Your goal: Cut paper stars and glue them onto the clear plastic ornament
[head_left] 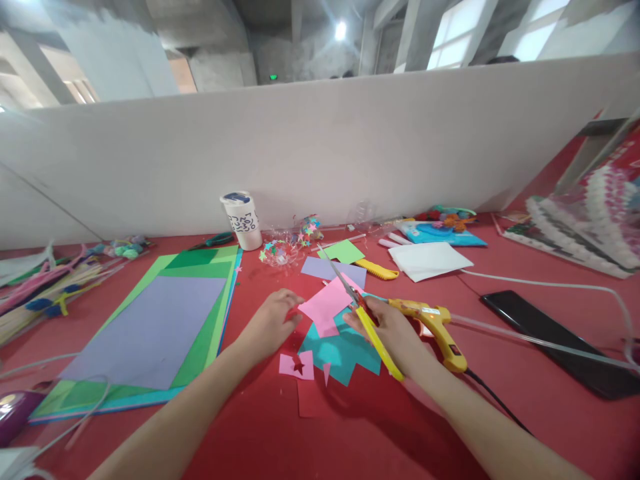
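Observation:
My right hand (pixel 393 327) is closed around scissors (pixel 369 327) with a long yellow handle; their metal blades point away and to the left. Under the blades lies a pink sheet of paper (pixel 323 307) with a cut edge. My left hand (pixel 270 323) is at the left corner of that sheet, its fingers loosely bent and apart, with nothing visible in them. Beneath the pink sheet is a jagged teal paper (pixel 345 357). A small pink scrap (pixel 290 367) with a dark red star lies nearer to me, beside a thin pink sliver (pixel 327 373).
Left are stacked coloured sheets (pixel 150 327) and pipe cleaners (pixel 40 293). At the back stand a white tumbler (pixel 243 223) and star confetti (pixel 285 250). A yellow utility knife (pixel 379 269), hot glue gun (pixel 440 333), white paper (pixel 427 260) and black phone (pixel 555 343) lie right.

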`<state>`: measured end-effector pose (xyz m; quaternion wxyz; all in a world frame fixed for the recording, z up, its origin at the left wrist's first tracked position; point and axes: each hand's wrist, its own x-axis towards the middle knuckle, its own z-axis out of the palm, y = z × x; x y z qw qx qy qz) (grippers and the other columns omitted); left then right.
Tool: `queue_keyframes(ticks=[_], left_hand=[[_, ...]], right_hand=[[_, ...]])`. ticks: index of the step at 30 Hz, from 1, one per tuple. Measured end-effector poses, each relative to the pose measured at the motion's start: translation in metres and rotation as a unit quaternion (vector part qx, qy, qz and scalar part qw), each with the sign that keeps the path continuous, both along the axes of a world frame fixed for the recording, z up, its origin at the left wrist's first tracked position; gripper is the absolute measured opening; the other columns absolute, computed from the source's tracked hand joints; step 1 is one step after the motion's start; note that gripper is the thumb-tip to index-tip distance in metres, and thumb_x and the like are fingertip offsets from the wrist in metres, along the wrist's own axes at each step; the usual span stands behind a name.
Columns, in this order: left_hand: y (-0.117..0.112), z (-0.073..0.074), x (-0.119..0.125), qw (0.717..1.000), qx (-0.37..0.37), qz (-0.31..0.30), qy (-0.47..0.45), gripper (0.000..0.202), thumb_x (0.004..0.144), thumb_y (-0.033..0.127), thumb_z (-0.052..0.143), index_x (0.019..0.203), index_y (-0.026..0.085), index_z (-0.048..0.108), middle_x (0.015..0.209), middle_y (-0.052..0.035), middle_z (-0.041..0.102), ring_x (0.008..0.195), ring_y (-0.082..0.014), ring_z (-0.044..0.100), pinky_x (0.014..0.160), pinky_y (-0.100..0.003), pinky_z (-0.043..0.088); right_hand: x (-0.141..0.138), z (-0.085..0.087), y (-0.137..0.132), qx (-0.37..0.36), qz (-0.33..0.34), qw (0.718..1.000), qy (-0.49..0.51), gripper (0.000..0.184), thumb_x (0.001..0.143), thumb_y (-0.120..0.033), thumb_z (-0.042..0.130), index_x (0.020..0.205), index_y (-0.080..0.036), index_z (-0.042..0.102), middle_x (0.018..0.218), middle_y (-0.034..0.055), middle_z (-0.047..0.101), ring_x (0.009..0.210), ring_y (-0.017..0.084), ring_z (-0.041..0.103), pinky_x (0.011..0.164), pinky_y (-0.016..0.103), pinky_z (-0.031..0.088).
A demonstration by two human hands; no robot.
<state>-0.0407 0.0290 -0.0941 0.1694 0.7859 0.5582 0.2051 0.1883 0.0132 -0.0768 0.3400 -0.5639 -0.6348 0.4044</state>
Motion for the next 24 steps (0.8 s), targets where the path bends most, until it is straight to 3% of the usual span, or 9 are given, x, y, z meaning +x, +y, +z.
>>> queue_keyframes(ticks=[4, 9, 13, 17, 21, 24], left_hand=[[0.010, -0.005, 0.021, 0.999, -0.017, -0.030, 0.009, 0.018, 0.084, 0.019, 0.061, 0.101, 0.016, 0.066, 0.114, -0.0106, 0.062, 0.110, -0.0251, 0.055, 0.098, -0.042, 0.042], [0.016, -0.011, 0.023, 0.999, -0.040, -0.008, -0.026, 0.028, 0.090, 0.033, 0.058, 0.113, 0.017, 0.059, 0.120, -0.0086, 0.059, 0.104, -0.0230, 0.059, 0.088, -0.046, 0.050], [0.013, -0.007, 0.018, 0.990, -0.079, 0.033, -0.111, 0.015, 0.088, 0.030, 0.059, 0.091, 0.015, 0.061, 0.093, -0.0046, 0.064, 0.084, -0.0180, 0.062, 0.077, -0.038, 0.052], [-0.004, 0.003, 0.014, 0.958, -0.156, 0.055, -0.233, 0.017, 0.084, 0.032, 0.050, 0.073, 0.020, 0.045, 0.064, 0.0021, 0.058, 0.057, -0.0138, 0.061, 0.055, -0.028, 0.048], [-0.032, 0.012, 0.017, 0.913, -0.258, 0.031, -0.314, 0.026, 0.079, 0.046, 0.050, 0.081, 0.021, 0.043, 0.078, -0.0026, 0.066, 0.045, -0.0130, 0.062, 0.037, -0.022, 0.039], [-0.043, 0.010, 0.024, 0.890, -0.296, 0.034, -0.345, 0.025, 0.078, 0.044, 0.050, 0.082, 0.021, 0.042, 0.077, -0.0017, 0.067, 0.043, -0.0114, 0.061, 0.037, -0.021, 0.041]], right_hand=[[-0.001, 0.002, 0.000, 0.003, -0.001, 1.000, -0.001, 0.040, 0.066, -0.055, 0.064, 0.064, -0.022, 0.042, 0.057, -0.0047, 0.043, 0.054, 0.014, 0.040, 0.051, 0.027, 0.031], [-0.002, 0.004, -0.001, 0.013, -0.010, 1.000, -0.016, 0.035, 0.069, -0.048, 0.065, 0.064, -0.022, 0.043, 0.057, -0.0057, 0.041, 0.054, 0.013, 0.038, 0.050, 0.026, 0.030], [0.002, -0.003, 0.003, 0.016, -0.004, 1.000, -0.025, 0.034, 0.072, -0.046, 0.063, 0.064, -0.022, 0.040, 0.056, -0.0068, 0.038, 0.053, 0.013, 0.037, 0.049, 0.025, 0.029], [0.008, -0.012, 0.010, 0.006, 0.011, 0.999, -0.035, 0.029, 0.076, -0.047, 0.058, 0.069, -0.022, 0.045, 0.057, -0.0060, 0.040, 0.051, 0.013, 0.041, 0.047, 0.025, 0.029], [0.008, -0.012, 0.011, 0.012, 0.010, 0.998, -0.065, 0.028, 0.077, -0.044, 0.057, 0.067, -0.021, 0.044, 0.057, -0.0054, 0.042, 0.052, 0.013, 0.040, 0.048, 0.025, 0.029], [0.005, -0.011, 0.009, 0.036, 0.003, 0.995, -0.097, 0.026, 0.076, -0.040, 0.057, 0.065, -0.021, 0.043, 0.057, -0.0047, 0.043, 0.054, 0.014, 0.039, 0.050, 0.026, 0.027]])
